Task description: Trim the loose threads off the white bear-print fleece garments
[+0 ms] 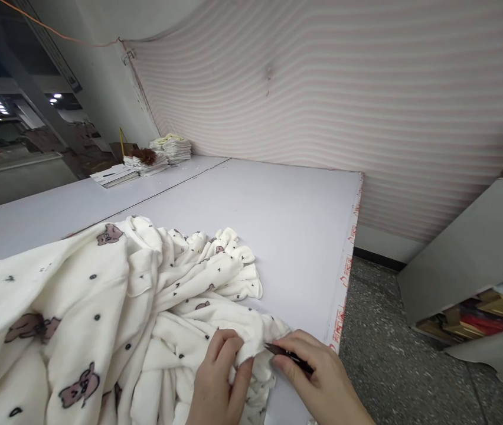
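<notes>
White plush garments [140, 307] printed with small pinkish-brown animal figures and black marks lie in a rumpled heap on the table. My left hand [225, 378] pinches an edge of this fabric near the table's front right. Close beside it, my right hand [309, 372] grips dark thread snips [293, 358], their pointed tip against the cloth. The fingers cover most of the handles, and I cannot tell whether the blades are apart.
The pale table [287, 218] has red-printed tape [344, 277] along its right edge. Stacks of folded cloth [169, 150] stand at the back left. Striped sheeting [322, 88] hangs behind. Right of the speckled floor [375, 330] stands a grey cabinet [464, 254] with things inside.
</notes>
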The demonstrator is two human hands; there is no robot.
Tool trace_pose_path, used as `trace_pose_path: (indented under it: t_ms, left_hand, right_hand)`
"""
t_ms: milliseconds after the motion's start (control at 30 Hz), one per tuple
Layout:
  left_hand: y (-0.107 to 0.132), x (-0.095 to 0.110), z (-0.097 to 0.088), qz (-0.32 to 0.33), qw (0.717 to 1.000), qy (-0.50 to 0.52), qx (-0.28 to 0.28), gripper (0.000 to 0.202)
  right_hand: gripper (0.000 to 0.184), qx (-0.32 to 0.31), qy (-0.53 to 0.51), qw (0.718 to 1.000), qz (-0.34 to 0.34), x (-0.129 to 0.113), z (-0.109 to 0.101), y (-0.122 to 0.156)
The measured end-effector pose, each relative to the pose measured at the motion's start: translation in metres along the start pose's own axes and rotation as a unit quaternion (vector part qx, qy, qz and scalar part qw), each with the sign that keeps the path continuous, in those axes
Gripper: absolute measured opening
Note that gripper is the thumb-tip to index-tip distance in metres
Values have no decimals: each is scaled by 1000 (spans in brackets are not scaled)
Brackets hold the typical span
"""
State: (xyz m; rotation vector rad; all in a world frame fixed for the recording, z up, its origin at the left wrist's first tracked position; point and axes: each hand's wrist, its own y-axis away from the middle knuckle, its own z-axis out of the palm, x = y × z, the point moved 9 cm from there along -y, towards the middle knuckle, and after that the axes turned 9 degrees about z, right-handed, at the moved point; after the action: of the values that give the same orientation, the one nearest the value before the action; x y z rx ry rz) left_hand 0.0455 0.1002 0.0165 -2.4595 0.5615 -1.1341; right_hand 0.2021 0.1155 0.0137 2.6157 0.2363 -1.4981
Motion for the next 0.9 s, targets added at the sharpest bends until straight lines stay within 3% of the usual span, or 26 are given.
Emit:
trace_pose_path:
  t_ms: [200, 467, 600, 700, 767, 833, 900]
  left_hand:
    - [-2, 3, 2, 7, 1000, 9, -7, 10]
    - [-1, 2, 4, -5, 1000, 27, -8, 10]
    - [-3, -6, 7, -75, 995, 57, -45, 11]
    - [0, -17, 17, -169, 966, 133, -146, 15]
    - [5, -20, 23, -222, 929, 216, -203, 15]
    - [11, -25, 24, -273, 892, 284, -222, 16]
    - [15, -31, 22, -304, 872, 324, -207, 20]
  right_hand:
    - [21, -10, -37, 999, -24, -9, 5, 0]
    - [19, -11, -33, 999, -1, -8, 8, -1]
    - [32, 6, -35, 999, 13, 2, 11, -8]
    - [12, -15, -40, 999, -3, 5, 21, -22]
    - [15, -19, -55, 998, 5, 8, 26, -31]
    - [10, -4, -89, 996, 29, 14, 27, -35]
    - [12, 16, -133, 990, 42, 17, 26, -32]
